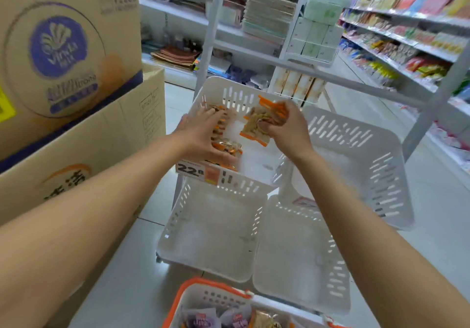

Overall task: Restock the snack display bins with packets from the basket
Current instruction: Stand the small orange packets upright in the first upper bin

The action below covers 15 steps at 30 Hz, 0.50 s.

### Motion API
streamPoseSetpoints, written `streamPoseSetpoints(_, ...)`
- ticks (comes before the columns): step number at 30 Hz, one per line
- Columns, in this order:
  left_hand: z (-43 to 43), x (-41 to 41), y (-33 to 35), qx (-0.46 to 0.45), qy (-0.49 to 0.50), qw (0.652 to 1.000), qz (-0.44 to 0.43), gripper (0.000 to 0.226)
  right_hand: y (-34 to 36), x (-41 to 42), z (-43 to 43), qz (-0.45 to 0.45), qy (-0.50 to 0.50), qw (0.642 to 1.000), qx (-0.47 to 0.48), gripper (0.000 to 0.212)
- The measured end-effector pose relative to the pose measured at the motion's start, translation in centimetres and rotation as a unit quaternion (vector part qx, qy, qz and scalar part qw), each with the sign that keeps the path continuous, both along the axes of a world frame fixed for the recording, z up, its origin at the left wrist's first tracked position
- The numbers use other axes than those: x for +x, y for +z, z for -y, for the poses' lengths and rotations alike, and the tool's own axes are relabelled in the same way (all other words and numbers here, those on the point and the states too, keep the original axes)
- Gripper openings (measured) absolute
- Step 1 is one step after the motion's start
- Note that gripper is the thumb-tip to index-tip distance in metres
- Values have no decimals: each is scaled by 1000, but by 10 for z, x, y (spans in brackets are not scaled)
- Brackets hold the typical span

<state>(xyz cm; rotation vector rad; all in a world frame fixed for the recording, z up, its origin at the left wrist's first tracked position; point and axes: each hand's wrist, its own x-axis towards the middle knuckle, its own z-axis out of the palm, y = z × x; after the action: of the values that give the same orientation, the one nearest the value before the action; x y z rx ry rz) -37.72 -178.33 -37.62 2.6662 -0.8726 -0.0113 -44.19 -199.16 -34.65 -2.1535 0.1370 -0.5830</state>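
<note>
My right grip point(287, 126) was clenched round an orange-edged snack packet point(255, 128) over the upper-left display bin point(221, 83), while my left grip point(201, 136) lay released, fingers flat on the packets point(229, 147) already in it, and the basket point(216, 299) near me held more.

1. A shop: long white metal shelves point(417, 16) along the aisle carry rows of colourful packaged goods
2. A white-and-orange printed price tag point(194, 171) reading 22.8 hangs on a white slotted plastic display bin point(229, 93) holding orange-edged clear snack packets point(227, 148)
3. Brown cardboard stock cartons point(84, 134) stand stacked on the left
4. An orange-rimmed white plastic shopping basket point(203, 283) holds more packets in the foreground
</note>
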Motion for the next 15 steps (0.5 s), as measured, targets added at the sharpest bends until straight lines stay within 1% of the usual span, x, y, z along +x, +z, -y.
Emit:
streamPoseSetpoints(1, -1, 9, -7, 41, 0, 999, 13, 133, -9, 16, 1, 2, -22, 999, -28, 37)
streamPoseSetpoints(3, -1, 21, -22, 67, -13, 997, 22, 130, -35, 48, 1, -2, -43, 996, -76, 34)
streamPoseSetpoints(5, -2, 23, -32, 43, -25, 998, 33, 132, -62, 68, 0, -32, -33, 992, -118, 33)
streamPoseSetpoints(6, -4, 27, -37, 26, -26, 998, 44, 136, -72, 74, -2, -69, -8, 989, -130, 34)
streamPoseSetpoints(8, -6, 32, -44, 13, -30, 998, 62, 144, -80, 78, -4, -145, 64, 980, -121, 46)
streamPoseSetpoints(10, -8, 35, -49, 9, -33, 997, 69, 147, -74, 76, 0, -190, 122, 972, -67, 58)
streamPoseSetpoints(11, -7, 35, -50, 7, -33, 997, 71, 148, -72, 76, 3, -202, 138, 968, -52, 62)
streamPoseSetpoints(12, -6, 35, -51, 7, -33, 997, 72, 148, -70, 75, 5, -212, 145, 965, -58, 65)
streamPoseSetpoints(15, -6, 36, -52, 4, -34, 997, 70, 146, -68, 75, -4, -223, 167, 959, -46, 70)
